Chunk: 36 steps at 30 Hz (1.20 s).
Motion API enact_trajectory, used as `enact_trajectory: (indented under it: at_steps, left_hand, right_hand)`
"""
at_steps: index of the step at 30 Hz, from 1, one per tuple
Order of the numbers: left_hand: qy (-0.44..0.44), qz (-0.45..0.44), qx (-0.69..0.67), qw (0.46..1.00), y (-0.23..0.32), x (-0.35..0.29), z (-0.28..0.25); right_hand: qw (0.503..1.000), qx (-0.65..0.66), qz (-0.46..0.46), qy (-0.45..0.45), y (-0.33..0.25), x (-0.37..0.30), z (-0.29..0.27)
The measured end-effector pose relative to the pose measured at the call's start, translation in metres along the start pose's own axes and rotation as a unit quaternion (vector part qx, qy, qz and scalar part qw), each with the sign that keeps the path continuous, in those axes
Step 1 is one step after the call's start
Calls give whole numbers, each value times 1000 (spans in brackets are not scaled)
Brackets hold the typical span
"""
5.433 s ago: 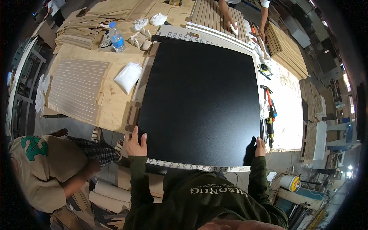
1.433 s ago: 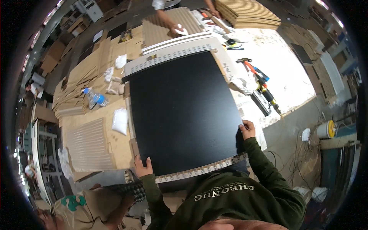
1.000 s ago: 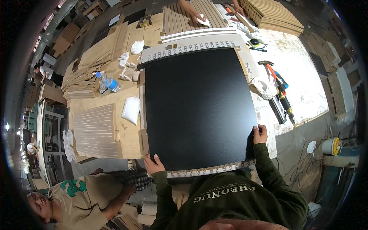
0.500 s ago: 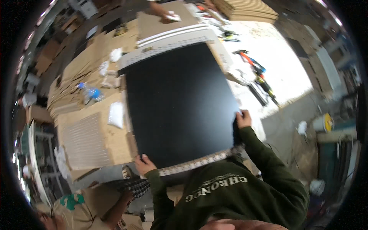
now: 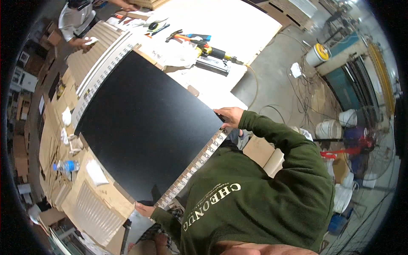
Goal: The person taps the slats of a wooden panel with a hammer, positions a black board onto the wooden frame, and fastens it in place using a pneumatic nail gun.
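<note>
A large flat black panel lies across the worktable in front of me. My left hand grips its near left corner, fingers partly hidden by the edge. At the near right corner my right hand is closed around the edge, with some fingertips out of sight beneath. Along the panel's near side, between my hands, runs a pale strip with a repeating dark pattern. A white strip with rows of slots borders the far side.
Past the panel lie a hammer, a yellow-and-black power tool and a tape measure. To the left are a water bottle, a white packet and corrugated sheet. A co-worker stands across the table.
My view has swung to the right, so the panel and table appear turned. Both hands stay at the panel's near corners. More of the floor on the right shows.
</note>
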<state>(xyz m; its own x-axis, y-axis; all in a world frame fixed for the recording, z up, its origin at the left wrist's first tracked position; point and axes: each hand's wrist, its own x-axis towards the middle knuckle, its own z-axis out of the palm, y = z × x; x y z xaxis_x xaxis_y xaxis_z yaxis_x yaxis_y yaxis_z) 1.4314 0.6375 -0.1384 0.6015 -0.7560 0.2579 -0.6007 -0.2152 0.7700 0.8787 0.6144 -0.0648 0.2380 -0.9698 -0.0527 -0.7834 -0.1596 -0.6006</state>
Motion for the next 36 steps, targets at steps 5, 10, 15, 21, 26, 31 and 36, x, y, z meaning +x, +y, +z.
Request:
enact_trajectory:
  at_steps: [5,10,15,21,26,31,36]
  left_hand:
    - [-4,-5,91,996,-25,-1,-5]
    - [107,-149,21,983,-2,-4,-10]
    - [-32,-99,183,978,-16,12,-17]
    - [34,162,304,938,1,18,0]
    - [35,317,255,913,101,-5,21]
    - [-439,178,-263,840,317,-53,70]
    - [-581,485,-437,486,574,-135,67]
  right_hand:
    - [997,-40,-9,-61,3,3,-4]
    - [995,-35,37,-90,9,8,-3]
    - [994,-50,45,-91,3,16,-5]
    - [995,27,74,-61,-5,14,-10]
    - [982,50,181,-3,23,29,-69]
    - [947,83,232,207,90,80,-81]
    - [904,230,176,313,155,162,-86]
